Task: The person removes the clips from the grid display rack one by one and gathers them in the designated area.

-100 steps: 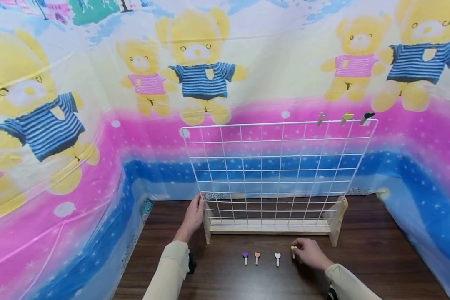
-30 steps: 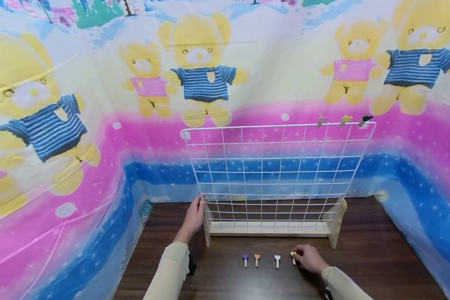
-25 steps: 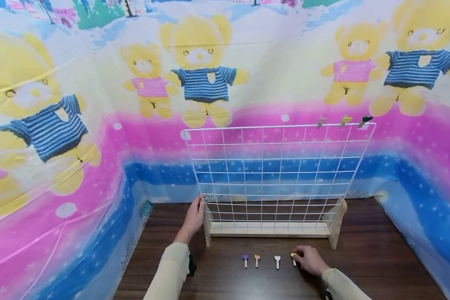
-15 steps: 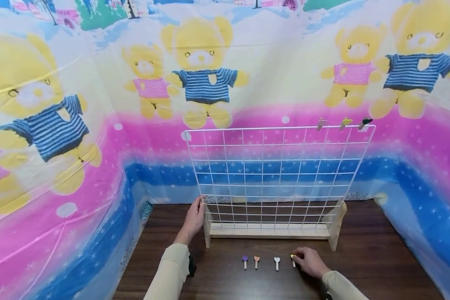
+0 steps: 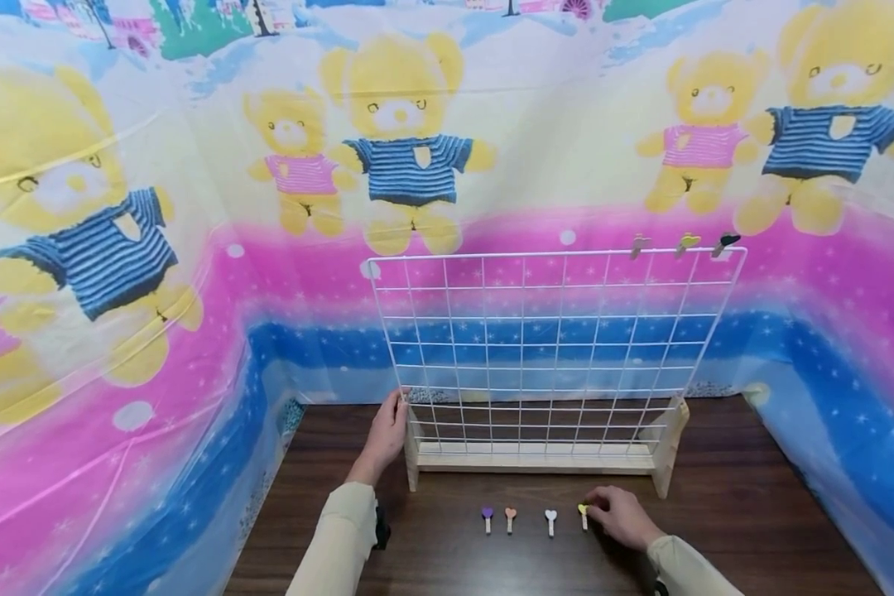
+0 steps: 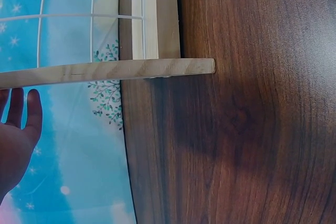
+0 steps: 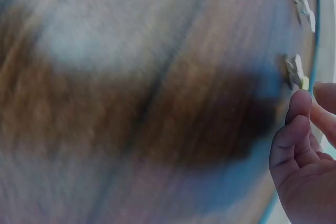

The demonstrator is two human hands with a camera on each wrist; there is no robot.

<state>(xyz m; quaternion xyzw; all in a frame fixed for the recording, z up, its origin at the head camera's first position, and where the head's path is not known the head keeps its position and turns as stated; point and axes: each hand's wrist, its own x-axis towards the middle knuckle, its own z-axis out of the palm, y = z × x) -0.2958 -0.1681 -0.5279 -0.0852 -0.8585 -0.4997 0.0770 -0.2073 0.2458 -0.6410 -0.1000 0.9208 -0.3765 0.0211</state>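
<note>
My right hand [image 5: 624,515] is low over the table, thumb and fingers pinching the yellow heart-topped clothespin [image 5: 584,518] by its heart. In the right wrist view that clothespin [image 7: 297,72] shows right at the fingertips. To its left lie white [image 5: 550,521], orange [image 5: 510,521] and purple [image 5: 487,521] heart clothespins. My left hand [image 5: 386,434] touches the left wooden upright of the white wire grid rack [image 5: 522,343]. In the left wrist view its fingers are fairly straight against the outer side of the upright [image 6: 105,71].
Pink-grey [image 5: 640,245], yellow [image 5: 688,242] and dark green [image 5: 726,243] heart clothespins are clipped along the grid's top right. The rack's wooden base [image 5: 536,459] stands on the brown table [image 5: 454,571]. A bear-print cloth [image 5: 551,149] hangs behind and at both sides.
The yellow clothespin, held slightly farther back at first, comes down in line with the others. My right hand has since shifted a little right, exposing more of its heart. The left hand stays put.
</note>
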